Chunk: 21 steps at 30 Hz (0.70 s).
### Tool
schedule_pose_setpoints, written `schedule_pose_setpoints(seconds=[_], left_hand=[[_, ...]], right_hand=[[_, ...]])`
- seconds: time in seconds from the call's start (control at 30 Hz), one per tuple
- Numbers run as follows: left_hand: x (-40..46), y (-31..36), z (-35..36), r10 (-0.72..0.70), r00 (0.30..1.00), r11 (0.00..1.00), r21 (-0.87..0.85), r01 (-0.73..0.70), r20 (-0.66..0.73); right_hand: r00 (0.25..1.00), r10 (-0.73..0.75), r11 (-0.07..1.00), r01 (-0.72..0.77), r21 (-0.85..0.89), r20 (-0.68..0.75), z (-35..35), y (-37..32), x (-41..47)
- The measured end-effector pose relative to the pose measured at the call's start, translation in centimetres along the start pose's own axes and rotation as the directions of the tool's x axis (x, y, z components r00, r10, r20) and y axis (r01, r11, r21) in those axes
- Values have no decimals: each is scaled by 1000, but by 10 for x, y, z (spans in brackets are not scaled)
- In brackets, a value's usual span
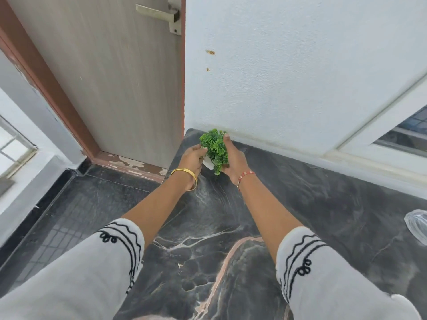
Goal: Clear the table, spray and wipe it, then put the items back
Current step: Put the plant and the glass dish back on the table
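Well, from the head view both arms reach forward over the dark marble table (231,250), toward its far corner where the wall (288,77) meets the door (111,77). Between the two hands sits a small plant (214,147), green and bushy, in a white pot (208,163) of which only a sliver shows below the leaves. The left hand (193,161) cups the pot's left side, fingers curled round it and partly lost in the foliage; a gold bangle (184,175) rings that wrist. The right hand (233,158) presses against the plant's other side, fingers bent round it with one fingertip poking up above the leaves; a red thread band (246,176) sits on that wrist. So both hands are closed on the plant. Whether the pot rests on the table or is lifted just off it, I cannot tell. Both forearms come out of white sleeves (111,262) with black looping trim. Far off to the right of the right arm, at the picture's edge, something clear and crinkled (417,224) lies on the table.
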<state>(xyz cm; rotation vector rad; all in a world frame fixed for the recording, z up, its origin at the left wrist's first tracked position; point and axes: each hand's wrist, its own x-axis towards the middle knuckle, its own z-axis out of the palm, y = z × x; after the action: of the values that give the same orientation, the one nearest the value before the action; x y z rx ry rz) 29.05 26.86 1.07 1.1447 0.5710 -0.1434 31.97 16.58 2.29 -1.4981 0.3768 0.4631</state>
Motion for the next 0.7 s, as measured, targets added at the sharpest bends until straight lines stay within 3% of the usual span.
schedule_pose_setpoints(seconds=[0.23,0.33,0.47,0.7], left_hand=[[3,1,-7,41,998,994,105,-36,-49],[-10,-4,-3,101,989,967,245,-72,-109],[-39,-15,6,147,979,933,347,-90,-143],[-99,-37,32,206,963,902,416,-117,-175]], right_hand=[[1000,-23,999,23,-44,-4,-2,-2,0],[995,-76,984,64,-165,-68,-12,-3,-10],[981,-184,916,152,-372,-52,-32,-9,-35],[966,-253,864,205,-460,-44,-87,1,-91]])
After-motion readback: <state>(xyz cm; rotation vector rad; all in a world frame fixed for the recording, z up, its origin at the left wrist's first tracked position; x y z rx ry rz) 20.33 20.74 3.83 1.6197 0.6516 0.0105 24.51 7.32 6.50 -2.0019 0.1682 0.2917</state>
